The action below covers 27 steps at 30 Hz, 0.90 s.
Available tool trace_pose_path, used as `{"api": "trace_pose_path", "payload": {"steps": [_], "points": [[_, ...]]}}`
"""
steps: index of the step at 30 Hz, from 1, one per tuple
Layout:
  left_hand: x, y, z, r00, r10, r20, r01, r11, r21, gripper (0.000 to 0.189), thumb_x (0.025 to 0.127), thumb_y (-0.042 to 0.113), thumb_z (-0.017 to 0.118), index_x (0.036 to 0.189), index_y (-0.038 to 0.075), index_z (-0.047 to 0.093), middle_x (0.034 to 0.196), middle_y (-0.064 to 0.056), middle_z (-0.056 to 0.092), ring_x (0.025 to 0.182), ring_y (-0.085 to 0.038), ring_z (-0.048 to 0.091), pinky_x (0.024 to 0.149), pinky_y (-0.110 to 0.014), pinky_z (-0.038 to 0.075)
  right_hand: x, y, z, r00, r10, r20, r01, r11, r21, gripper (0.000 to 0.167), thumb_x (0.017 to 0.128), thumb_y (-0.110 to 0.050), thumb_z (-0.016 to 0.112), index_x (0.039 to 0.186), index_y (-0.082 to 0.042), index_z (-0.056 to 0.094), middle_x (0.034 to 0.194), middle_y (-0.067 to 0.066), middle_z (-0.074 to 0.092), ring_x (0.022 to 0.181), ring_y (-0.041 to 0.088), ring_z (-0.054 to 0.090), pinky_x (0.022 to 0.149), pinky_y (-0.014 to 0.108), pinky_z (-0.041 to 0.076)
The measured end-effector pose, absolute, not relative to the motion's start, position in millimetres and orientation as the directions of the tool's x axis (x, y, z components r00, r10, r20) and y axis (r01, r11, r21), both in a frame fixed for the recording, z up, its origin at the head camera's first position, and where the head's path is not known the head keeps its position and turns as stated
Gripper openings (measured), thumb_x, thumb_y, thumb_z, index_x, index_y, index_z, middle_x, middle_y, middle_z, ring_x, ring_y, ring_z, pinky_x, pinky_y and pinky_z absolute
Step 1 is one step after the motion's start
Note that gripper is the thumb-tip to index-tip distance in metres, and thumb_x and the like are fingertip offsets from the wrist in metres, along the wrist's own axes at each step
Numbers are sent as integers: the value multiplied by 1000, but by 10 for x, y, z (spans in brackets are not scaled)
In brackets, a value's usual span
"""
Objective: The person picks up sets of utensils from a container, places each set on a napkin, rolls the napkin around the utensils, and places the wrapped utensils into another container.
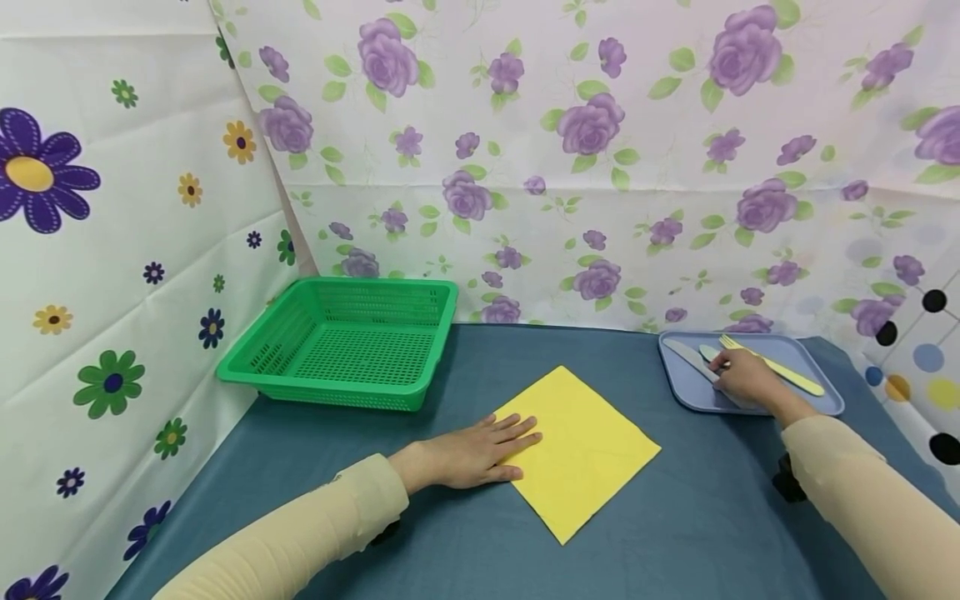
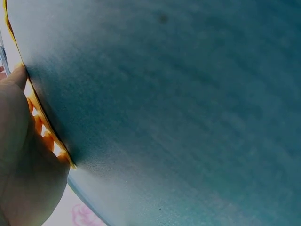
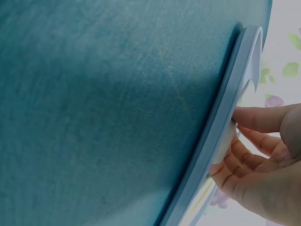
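Note:
A yellow cloth (image 1: 577, 458) lies flat on the table as a diamond. My left hand (image 1: 480, 450) rests on its left corner, fingers straight and spread. In the left wrist view the thumb (image 2: 19, 77) lies along the cloth's edge. At the right, a blue tray (image 1: 682, 392) holds a pale knife (image 1: 686, 357), a spoon (image 1: 707, 352) and a yellow fork (image 1: 787, 375). My right hand (image 1: 746, 379) reaches down between knife and fork, thumb and fingertips pinching the spoon. That hand hides the spoon's handle and part of the knife's handle.
A green plastic basket (image 1: 337, 390) with perforated sides stands at the back left. Blue cloth covers the table (image 1: 675, 517). Flowered sheets (image 1: 525, 167) hang behind it and along the left, with a dotted one at the right.

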<state>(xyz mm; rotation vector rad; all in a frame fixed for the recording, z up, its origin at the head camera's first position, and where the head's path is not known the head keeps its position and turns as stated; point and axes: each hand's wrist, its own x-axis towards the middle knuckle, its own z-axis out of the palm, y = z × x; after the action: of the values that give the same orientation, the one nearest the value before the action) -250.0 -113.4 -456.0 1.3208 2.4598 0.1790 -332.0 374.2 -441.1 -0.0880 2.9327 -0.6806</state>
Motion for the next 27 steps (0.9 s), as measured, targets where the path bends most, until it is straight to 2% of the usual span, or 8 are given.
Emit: {"api": "trace_pose_path", "payload": {"steps": [8, 15, 27], "points": [[-2516, -1146, -4587, -509, 827, -239, 779, 560, 283, 66, 114, 47, 33, 170, 22, 9, 176, 1, 1, 161, -20, 1, 130, -46, 5, -3327, 3711, -4362, -986, -103, -130, -39, 906, -421, 29, 92, 2, 59, 117, 16, 65, 131, 46, 52, 115, 57, 56, 92, 65, 49], [-2522, -1149, -4587, -499, 835, -231, 778, 549, 307, 66, 114, 47, 33, 170, 21, 9, 176, 0, 2, 161, -20, 1, 130, -47, 5, -3320, 3710, -4319, -988, -112, -104, -59, 909, -412, 27, 89, 3, 64, 113, 16, 68, 124, 42, 59, 110, 53, 60, 91, 62, 51], [-2531, -1154, -4617, -503, 831, -238, 769, 556, 315, 68, 113, 50, 31, 170, 22, 6, 176, 3, -2, 161, -18, -2, 130, -46, 2, -3316, 3782, -4216, -987, -137, -78, -91, 898, -430, 31, 89, 2, 67, 116, 18, 66, 115, 39, 63, 99, 49, 64, 79, 54, 56]]}}
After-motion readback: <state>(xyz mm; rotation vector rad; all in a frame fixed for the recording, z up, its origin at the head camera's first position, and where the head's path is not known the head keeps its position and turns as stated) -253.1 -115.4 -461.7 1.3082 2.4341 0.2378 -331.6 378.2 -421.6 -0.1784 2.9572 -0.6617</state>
